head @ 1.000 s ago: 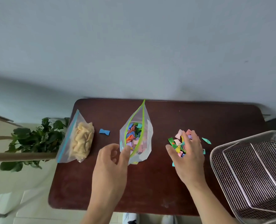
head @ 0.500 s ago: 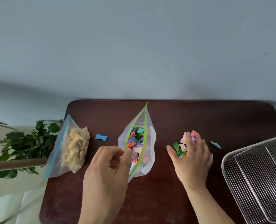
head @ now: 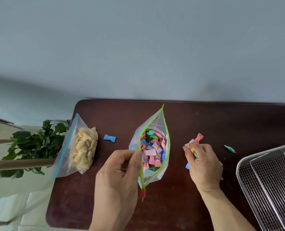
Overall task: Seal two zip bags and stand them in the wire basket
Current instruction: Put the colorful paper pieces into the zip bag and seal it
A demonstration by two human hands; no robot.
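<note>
A clear zip bag with a green zip [head: 158,120] stands open at the middle of the dark table, holding several coloured wrapped candies. My left hand [head: 120,170] pinches its left rim. A red slider [head: 143,192] sits at the zip's near end. My right hand [head: 203,164] is closed on a bunch of candies right of the bag. A second bag with a blue zip [head: 76,147], filled with pale chips, lies at the table's left edge. The wire basket [head: 261,180] is at the right edge.
A loose blue candy [head: 109,137] lies between the two bags and a teal candy [head: 229,148] lies near the basket. A green plant [head: 33,144] stands left of the table. The dark table [head: 221,120] backs onto a pale blue wall.
My right hand has closed around the candy pile and lifted most of it off the table. My left hand stays on the bag's rim. The view has shifted left, so the basket sits further right.
</note>
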